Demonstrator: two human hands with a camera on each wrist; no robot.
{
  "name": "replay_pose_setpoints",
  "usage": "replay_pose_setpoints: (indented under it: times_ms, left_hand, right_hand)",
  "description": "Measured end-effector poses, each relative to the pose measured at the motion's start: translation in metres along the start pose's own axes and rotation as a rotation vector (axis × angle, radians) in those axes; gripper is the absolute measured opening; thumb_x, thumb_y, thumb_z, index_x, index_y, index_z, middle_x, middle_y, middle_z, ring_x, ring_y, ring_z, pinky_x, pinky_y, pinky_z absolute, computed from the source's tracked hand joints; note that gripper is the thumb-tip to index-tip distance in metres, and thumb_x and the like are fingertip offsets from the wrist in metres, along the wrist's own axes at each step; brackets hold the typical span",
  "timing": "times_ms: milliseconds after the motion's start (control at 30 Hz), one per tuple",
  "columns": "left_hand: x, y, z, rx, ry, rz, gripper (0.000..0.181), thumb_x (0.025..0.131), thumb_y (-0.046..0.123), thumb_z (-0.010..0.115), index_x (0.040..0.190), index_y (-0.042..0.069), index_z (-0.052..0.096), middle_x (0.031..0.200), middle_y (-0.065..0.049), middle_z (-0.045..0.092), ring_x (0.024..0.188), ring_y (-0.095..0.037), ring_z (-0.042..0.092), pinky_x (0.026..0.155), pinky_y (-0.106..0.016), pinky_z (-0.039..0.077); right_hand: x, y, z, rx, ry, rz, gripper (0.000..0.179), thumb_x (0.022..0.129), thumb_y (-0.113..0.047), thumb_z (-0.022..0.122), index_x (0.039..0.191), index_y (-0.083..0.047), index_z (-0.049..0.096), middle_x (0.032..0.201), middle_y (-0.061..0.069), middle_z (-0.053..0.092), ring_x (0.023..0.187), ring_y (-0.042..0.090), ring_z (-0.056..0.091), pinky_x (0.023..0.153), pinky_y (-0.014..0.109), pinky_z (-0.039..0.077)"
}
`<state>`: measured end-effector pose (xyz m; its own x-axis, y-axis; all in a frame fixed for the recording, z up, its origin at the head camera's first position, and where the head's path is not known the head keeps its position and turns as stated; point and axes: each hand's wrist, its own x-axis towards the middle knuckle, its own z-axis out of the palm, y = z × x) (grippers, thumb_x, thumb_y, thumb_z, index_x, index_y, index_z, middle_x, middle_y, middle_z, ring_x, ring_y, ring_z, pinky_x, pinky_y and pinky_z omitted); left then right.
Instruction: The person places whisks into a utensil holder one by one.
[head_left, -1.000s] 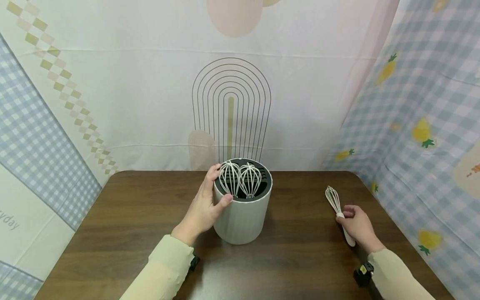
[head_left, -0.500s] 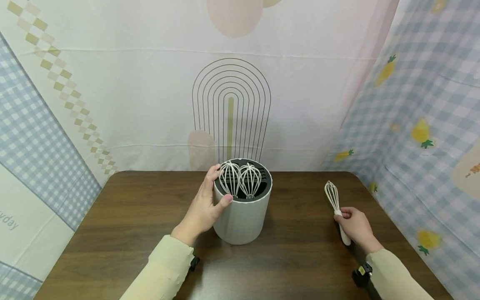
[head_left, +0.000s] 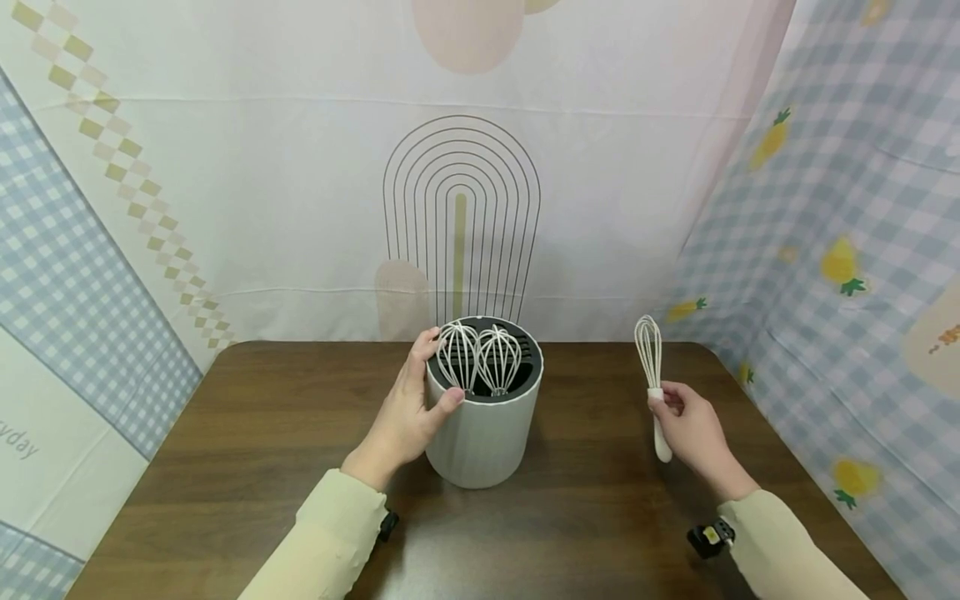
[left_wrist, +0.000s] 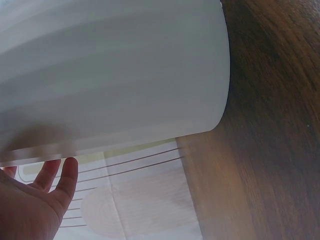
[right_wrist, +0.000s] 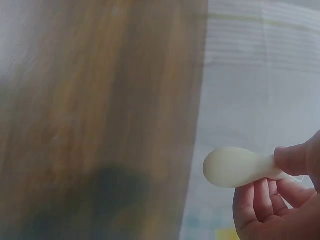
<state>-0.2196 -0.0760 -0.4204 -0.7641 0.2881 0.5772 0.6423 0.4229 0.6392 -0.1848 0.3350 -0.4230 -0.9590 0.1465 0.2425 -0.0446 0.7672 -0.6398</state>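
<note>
In the head view, a white utensil holder point(head_left: 482, 446) with a black slotted top stands upright on the table. Two white wire whisks point(head_left: 457, 354) sit side by side in it, heads up. My left hand point(head_left: 402, 417) grips the holder's left side near the rim, thumb at the front and fingers behind. Over the table's right part, my right hand point(head_left: 696, 429) pinches a third, smaller whisk point(head_left: 656, 393) by its handle, wire head up and tilted slightly left. The right wrist view shows the rounded pale handle end point(right_wrist: 230, 167) between thumb and fingers.
The brown wooden table point(head_left: 300, 467) has rounded back corners. Behind it hangs a pale patterned cloth point(head_left: 300, 208), with a blue checked cloth point(head_left: 810, 275) along the right side.
My right hand has lifted the small whisk off the table, moving it up and left and turning it more upright. The left hand and the holder have stayed put.
</note>
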Motion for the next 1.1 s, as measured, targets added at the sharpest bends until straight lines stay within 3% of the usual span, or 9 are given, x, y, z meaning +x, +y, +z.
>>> replay_pose_setpoints:
  times_ms: [233, 433, 700, 867, 1100]
  left_hand:
    - [-0.001, 0.002, -0.001, 0.000, 0.002, -0.012, 0.072, 0.091, 0.066, 0.046, 0.143, 0.021, 0.027, 0.157, 0.004, 0.021, 0.140, -0.021, 0.028, 0.108, -0.052, 0.029]
    - [-0.001, 0.002, 0.000, 0.002, -0.002, -0.021, 0.072, 0.091, 0.066, 0.046, 0.144, 0.022, 0.027, 0.157, 0.005, 0.020, 0.140, -0.020, 0.027, 0.108, -0.052, 0.028]
    - [-0.001, 0.001, 0.001, 0.004, 0.008, -0.015, 0.072, 0.090, 0.066, 0.046, 0.143, 0.021, 0.027, 0.156, 0.005, 0.021, 0.140, -0.021, 0.027, 0.108, -0.051, 0.029]
    - [-0.001, 0.001, 0.000, 0.003, 0.009, -0.018, 0.072, 0.090, 0.066, 0.046, 0.144, 0.021, 0.027, 0.156, 0.005, 0.021, 0.140, -0.020, 0.027, 0.108, -0.051, 0.028]
    - [0.000, 0.001, 0.001, 0.000, 0.000, -0.011, 0.070, 0.091, 0.065, 0.047, 0.144, 0.024, 0.027, 0.156, 0.005, 0.021, 0.140, -0.021, 0.027, 0.108, -0.051, 0.028]
  right_hand:
    - [-0.003, -0.033, 0.002, 0.081, -0.006, -0.042, 0.038, 0.099, -0.021, 0.056, 0.128, 0.003, 0.053, 0.108, 0.020, 0.063, 0.087, 0.025, 0.060, 0.065, 0.027, 0.050]
    - [-0.006, -0.061, 0.006, 0.156, 0.041, -0.094, 0.034, 0.098, -0.020, 0.058, 0.125, 0.001, 0.055, 0.102, 0.017, 0.065, 0.081, 0.018, 0.059, 0.065, 0.023, 0.048]
    - [-0.006, -0.092, 0.014, 0.486, 0.040, -0.162, 0.035, 0.099, -0.013, 0.055, 0.128, 0.005, 0.047, 0.109, 0.019, 0.059, 0.088, 0.009, 0.062, 0.076, 0.019, 0.051]
    - [-0.004, -0.111, 0.017, 0.697, 0.057, -0.204, 0.037, 0.099, -0.011, 0.054, 0.129, 0.008, 0.041, 0.111, 0.016, 0.057, 0.095, 0.015, 0.064, 0.081, 0.025, 0.052]
    - [-0.003, -0.137, 0.017, 0.867, 0.082, -0.242, 0.037, 0.098, -0.011, 0.054, 0.127, 0.007, 0.040, 0.110, 0.017, 0.056, 0.095, 0.023, 0.064, 0.079, 0.029, 0.053]
